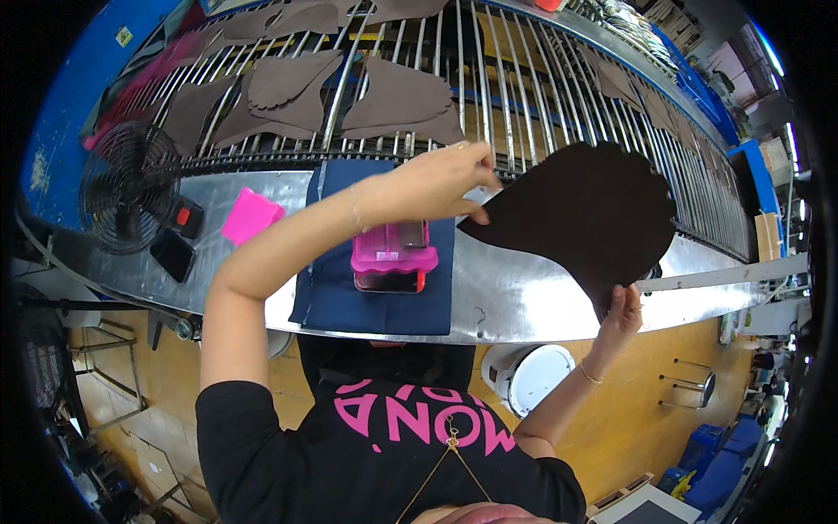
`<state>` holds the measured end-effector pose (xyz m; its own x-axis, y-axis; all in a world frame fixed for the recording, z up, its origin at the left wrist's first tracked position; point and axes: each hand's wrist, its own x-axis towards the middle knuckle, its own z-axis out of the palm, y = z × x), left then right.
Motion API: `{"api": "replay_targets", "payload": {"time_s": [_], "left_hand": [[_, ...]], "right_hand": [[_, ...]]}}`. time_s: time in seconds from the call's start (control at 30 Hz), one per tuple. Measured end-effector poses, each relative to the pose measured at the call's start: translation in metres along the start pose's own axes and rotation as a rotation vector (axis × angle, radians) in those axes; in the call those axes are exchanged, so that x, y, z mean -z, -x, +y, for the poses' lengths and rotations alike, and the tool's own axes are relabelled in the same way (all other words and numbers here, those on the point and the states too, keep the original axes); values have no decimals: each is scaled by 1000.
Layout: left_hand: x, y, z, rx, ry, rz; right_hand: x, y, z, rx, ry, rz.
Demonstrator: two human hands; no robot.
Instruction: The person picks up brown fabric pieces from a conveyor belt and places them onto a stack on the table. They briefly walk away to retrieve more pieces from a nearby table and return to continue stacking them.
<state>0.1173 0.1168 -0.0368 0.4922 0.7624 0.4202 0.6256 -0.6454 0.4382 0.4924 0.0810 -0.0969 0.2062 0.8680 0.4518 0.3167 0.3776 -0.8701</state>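
Observation:
A large dark brown leather piece [585,214] is held up over the steel bench and the roller conveyor. My left hand [441,179] grips its left tip, with my arm crossing over the blue cloth. My right hand [621,314] pinches its lower edge from below. A pink plastic box [393,255] sits on a blue cloth [332,279] just under my left forearm.
Several brown leather pieces [397,100] lie on the metal roller conveyor [524,96] behind. A black fan [127,183] stands at the left, a pink pad [249,216] beside it. A white round bin [532,375] is under the steel bench [515,301].

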Motion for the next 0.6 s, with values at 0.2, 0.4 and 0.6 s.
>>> {"api": "replay_targets", "payload": {"time_s": [0.2, 0.4, 0.6], "left_hand": [[31, -95, -4, 131, 356, 20], [29, -96, -67, 447, 642, 160], [22, -39, -188, 876, 928, 467]], "right_hand": [[1, -46, -19, 84, 300, -58], [-34, -68, -3, 48, 363, 148], [25, -49, 103, -436, 1286, 207]]}}
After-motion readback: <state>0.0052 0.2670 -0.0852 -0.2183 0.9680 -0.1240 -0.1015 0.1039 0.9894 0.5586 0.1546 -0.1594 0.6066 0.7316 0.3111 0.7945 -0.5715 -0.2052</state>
